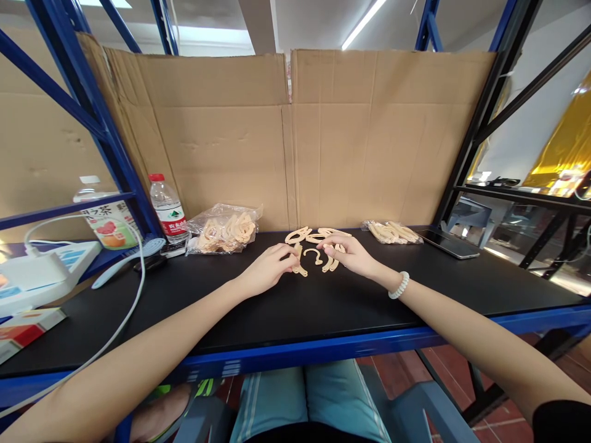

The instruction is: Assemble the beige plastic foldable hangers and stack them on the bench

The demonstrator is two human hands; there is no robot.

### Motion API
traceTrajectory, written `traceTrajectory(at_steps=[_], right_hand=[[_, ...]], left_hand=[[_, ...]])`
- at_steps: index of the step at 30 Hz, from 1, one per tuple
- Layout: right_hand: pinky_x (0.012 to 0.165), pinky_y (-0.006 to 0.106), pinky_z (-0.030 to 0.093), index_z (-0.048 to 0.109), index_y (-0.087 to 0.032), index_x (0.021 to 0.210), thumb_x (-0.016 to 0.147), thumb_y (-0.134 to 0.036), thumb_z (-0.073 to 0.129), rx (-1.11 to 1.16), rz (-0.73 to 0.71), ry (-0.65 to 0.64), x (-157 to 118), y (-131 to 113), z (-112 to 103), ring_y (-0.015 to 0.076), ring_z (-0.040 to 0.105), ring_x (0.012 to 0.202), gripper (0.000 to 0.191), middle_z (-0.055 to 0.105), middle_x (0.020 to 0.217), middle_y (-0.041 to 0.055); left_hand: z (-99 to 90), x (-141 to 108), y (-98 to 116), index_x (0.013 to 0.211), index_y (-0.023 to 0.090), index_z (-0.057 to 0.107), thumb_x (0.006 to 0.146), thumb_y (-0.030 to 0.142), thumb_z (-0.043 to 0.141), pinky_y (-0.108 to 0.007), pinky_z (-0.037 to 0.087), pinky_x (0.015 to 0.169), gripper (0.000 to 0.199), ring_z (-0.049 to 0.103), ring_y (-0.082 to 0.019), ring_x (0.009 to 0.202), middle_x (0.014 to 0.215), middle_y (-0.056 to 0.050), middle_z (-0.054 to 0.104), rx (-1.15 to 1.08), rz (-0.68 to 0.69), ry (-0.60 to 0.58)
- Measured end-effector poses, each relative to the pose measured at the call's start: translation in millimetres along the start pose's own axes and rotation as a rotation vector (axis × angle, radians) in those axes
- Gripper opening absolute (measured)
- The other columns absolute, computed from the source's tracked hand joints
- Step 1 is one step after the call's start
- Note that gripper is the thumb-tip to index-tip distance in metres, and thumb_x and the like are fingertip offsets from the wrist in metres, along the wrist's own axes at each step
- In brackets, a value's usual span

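White beaded bracelet (399, 285), black sleeve (561, 421), blue-green striped trousers (307, 397).

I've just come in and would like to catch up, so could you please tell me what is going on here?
A seated person is working with both hands on small pale cut-out pieces at a black tabletop. The left hand is at a pale piece; the right hand is over curved pieces. Between them lies a hook-shaped piece. Whether either hand grips anything is hard to tell.
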State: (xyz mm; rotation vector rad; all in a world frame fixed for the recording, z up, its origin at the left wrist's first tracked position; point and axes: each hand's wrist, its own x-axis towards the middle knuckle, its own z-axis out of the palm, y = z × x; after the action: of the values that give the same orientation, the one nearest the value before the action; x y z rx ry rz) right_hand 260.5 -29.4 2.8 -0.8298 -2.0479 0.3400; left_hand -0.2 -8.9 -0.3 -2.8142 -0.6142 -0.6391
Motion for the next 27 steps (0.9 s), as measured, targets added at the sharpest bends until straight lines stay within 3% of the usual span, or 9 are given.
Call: traceTrajectory(at_steps=[5,8,11,15,20,27], right_hand=[[0.092,0.041,0.045,0.069,-0.02,0.102,0.094,-0.03,0.051,-0.039,-0.06,-0.03,-2,9,8,0.0207,0.058,0.101,0.022,0.064,0.104,0.0083],[0.092,0.041,0.047,0.069,-0.02,0.102,0.094,-0.025,0.051,-0.09,-0.084,-0.021,-1,14,11,0.0204,0.058,0.101,0.02,0.063,0.104,0.0087],[0.094,0.042,0.047,0.07,-0.02,0.101,0.091,-0.02,0.055,-0.161,-0.114,-0.022,3,20,14,0.0206,0.058,0.102,0.018,0.062,0.104,0.0088],[0.093,0.041,0.047,0.071,-0.016,0.101,0.088,-0.015,0.058,-0.273,-0.126,-0.111,10,28,23,0.021,0.057,0.1,0.018,0.063,0.101,0.0098],[0.09,0.04,0.048,0.072,-0.017,0.099,0.088,-0.016,0.059,-0.335,-0.076,-0.231,11,32,30,0.0211,0.058,0.098,0.018,0.066,0.1,0.0092],[0.09,0.039,0.047,0.071,-0.014,0.104,0.09,-0.018,0.056,-0.348,-0.077,-0.24,11,31,31,0.0214,0.06,0.1,0.021,0.066,0.104,0.0114]], left_hand=[[8.8,-5,-8,0.103,0.021,0.057,0.091,0.008,0.04,-0.032,0.048,0.088,0.025,0.057,-0.018,0.099,0.106,-0.006,0.059,-0.133,-0.112,-0.084],[9.3,-5,-3,0.111,0.02,0.054,0.092,0.013,0.043,-0.034,0.048,0.091,0.023,0.057,-0.018,0.101,0.106,-0.006,0.059,-0.175,-0.164,-0.031],[11.2,-1,9,0.104,0.02,0.058,0.093,0.021,0.047,-0.038,0.047,0.093,0.016,0.056,-0.021,0.103,0.103,-0.005,0.062,-0.13,-0.205,0.027],[20.5,6,20,0.103,0.019,0.063,0.088,0.031,0.06,-0.04,0.048,0.092,0.02,0.056,-0.023,0.102,0.109,-0.007,0.063,-0.094,-0.245,0.081],[30.5,7,17,0.093,0.018,0.069,0.084,0.029,0.067,-0.036,0.05,0.088,0.014,0.06,-0.021,0.095,0.102,-0.006,0.068,-0.083,-0.255,0.092],[30.6,5,11,0.091,0.019,0.071,0.085,0.031,0.066,-0.036,0.051,0.085,0.014,0.062,-0.021,0.091,0.098,-0.005,0.069,-0.084,-0.266,0.1]])
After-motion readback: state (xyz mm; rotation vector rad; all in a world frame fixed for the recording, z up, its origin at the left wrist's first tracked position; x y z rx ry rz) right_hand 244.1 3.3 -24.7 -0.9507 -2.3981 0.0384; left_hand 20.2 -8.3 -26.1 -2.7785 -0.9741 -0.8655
